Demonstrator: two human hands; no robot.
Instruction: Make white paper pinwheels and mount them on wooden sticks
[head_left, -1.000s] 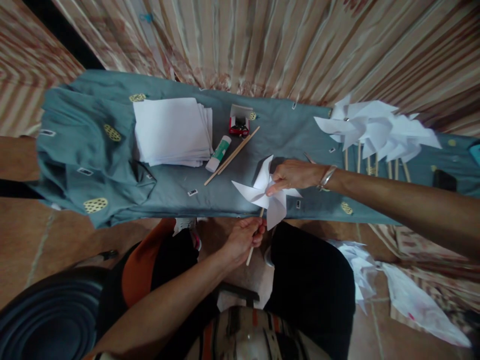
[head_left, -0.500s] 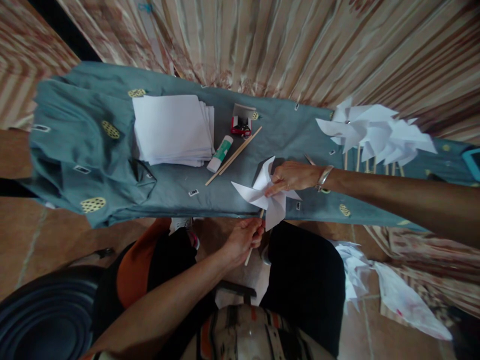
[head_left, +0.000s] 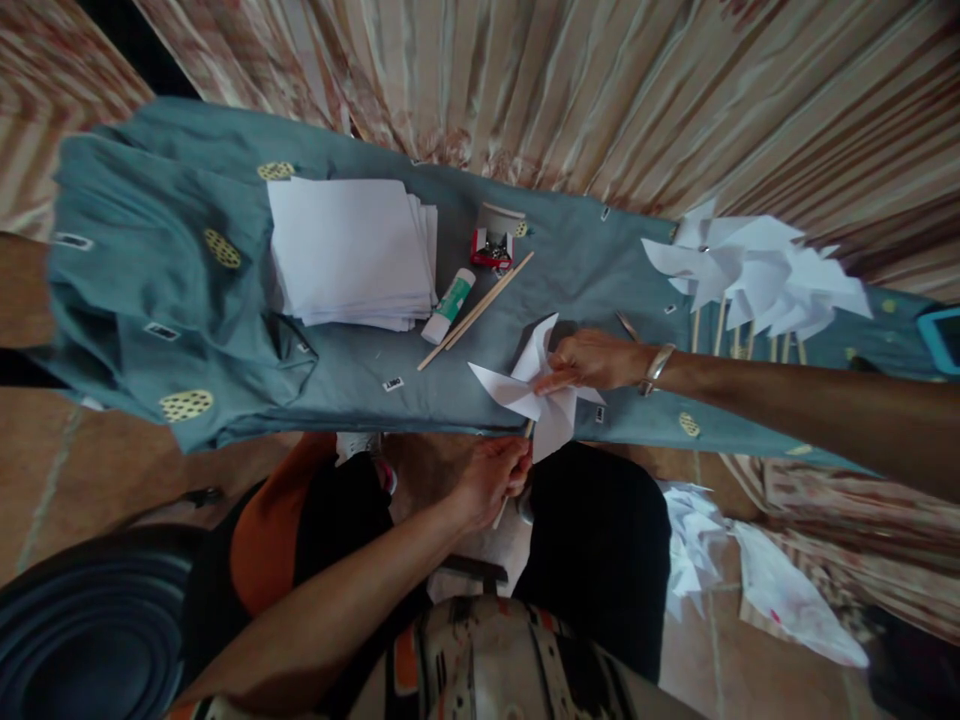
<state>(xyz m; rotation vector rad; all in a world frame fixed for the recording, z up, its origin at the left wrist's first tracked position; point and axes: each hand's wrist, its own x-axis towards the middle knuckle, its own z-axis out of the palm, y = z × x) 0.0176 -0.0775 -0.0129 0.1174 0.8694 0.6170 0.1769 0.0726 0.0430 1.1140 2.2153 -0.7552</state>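
Note:
A white paper pinwheel [head_left: 553, 425] lies at the front edge of the table, its blades spread. Coming in from the right, my right hand [head_left: 592, 362] is closed over it, a finger pressing at its centre. Below the edge, my left hand [head_left: 491, 478] is wrapped round a thin wooden stick [head_left: 529, 429], which runs up behind the pinwheel and pokes out beneath the fist. The fastening at the centre is hidden by my finger. Just above my right wrist, the tip of a metal tool, perhaps scissors, shows [head_left: 626, 325].
On the green cloth [head_left: 360, 385] lie a stack of white paper [head_left: 345, 250], a glue stick [head_left: 448, 305], loose wooden sticks [head_left: 480, 312] and an open red box of small metal pins [head_left: 493, 245]. Several finished pinwheels [head_left: 757, 270] rest at the right. A blue-edged device [head_left: 941, 335] sits beyond.
The view has shifted slightly. Both hands keep their places on the pinwheel and stick, with the finger still pressed at the centre.

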